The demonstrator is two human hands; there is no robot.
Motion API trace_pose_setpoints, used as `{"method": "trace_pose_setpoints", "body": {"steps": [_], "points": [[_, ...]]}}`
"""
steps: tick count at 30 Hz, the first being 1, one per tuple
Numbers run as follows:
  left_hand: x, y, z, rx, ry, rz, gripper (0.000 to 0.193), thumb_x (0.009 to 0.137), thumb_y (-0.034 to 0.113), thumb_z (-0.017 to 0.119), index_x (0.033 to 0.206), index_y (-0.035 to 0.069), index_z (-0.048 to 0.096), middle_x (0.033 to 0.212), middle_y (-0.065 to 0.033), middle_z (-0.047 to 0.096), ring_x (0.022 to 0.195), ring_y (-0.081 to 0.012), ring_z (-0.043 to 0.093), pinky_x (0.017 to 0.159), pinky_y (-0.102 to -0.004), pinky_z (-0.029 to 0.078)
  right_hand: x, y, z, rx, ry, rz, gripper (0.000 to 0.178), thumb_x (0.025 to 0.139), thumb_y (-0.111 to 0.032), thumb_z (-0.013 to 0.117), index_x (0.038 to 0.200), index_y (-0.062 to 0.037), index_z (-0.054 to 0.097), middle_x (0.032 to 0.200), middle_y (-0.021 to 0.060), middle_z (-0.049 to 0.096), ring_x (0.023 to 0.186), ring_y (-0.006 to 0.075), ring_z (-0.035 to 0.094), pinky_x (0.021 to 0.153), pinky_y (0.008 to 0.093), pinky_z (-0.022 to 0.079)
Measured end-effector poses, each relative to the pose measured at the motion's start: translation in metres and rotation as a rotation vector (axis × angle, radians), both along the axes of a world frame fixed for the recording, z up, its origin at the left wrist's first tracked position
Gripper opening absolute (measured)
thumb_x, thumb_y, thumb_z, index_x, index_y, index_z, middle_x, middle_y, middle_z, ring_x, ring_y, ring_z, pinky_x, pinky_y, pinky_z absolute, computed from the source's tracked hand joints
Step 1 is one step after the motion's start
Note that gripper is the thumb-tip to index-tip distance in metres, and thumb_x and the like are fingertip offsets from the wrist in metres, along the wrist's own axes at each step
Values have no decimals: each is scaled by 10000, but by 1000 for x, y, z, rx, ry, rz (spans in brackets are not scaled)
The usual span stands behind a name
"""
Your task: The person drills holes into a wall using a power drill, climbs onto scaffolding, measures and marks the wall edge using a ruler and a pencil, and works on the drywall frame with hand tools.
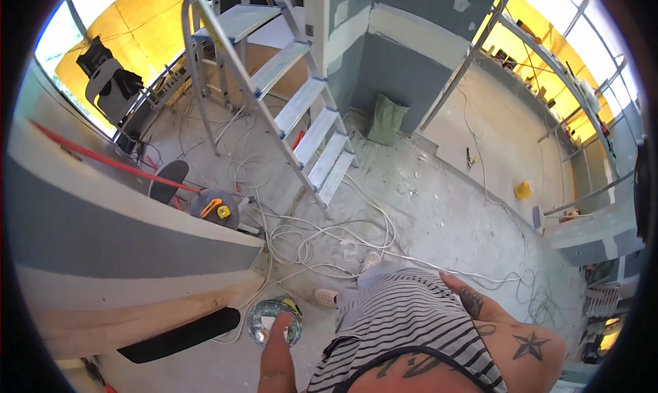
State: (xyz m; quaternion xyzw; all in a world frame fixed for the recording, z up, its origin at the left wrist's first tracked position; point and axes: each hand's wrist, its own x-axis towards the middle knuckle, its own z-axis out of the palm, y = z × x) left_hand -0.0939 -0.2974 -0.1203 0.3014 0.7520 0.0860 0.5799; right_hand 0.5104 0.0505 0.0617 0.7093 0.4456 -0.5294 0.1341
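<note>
Dusty grey floor is strewn, in the head view, with white cables below a stepladder. A smeared bucket is set on the floor near a pale shoe, and the left hand is seen over its mouth; whether anything is grasped cannot be told. By the striped tank top the right hand is partly hidden, its grip likewise unclear. Work at the bucket is judged to be in hand; for any move with it, clearance from the cables would be needed.
</note>
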Motion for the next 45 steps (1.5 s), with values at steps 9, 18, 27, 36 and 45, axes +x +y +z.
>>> {"method": "trace_pose_setpoints", "body": {"steps": [9,18,27,36,45], "points": [[-22,156,87,640,862,-398,102,820,185,628,836,84,622,752,-94,636,685,-238,630,573,-385,506,-41,70,-74,-174,252,-450,365,902,-361,475,1026,-82,675,973,118,635,874,267,627,724,445,520],[-279,529,440,1447,275,399,280,894,181,517,1136,78,610,1061,-14,641,863,-136,610,710,-244,506,-273,273,-113,316,823,-151,346,960,-283,489,1241,-88,543,1032,87,615,864,179,632,705,358,543],[-499,641,659,1694,568,502,679,939,378,514,1466,22,277,1384,-149,479,1311,-246,420,1090,-448,312,-631,345,-45,579,783,396,573,909,-447,525,1303,-32,501,1175,140,619,1037,277,603,836,405,500],[-468,706,708,1629,-103,199,583,973,282,484,1456,14,297,768,-25,473,739,-113,449,728,-254,368,-726,361,-2,206,895,-469,827,846,-583,591,1232,138,471,1108,194,596,905,229,584,723,358,474],[-446,673,748,1940,208,331,258,969,238,481,907,-4,543,786,-53,467,719,-182,459,742,-341,412,-663,297,44,503,624,-768,600,848,-531,627,994,51,594,867,137,644,739,212,628,648,364,496]]}}
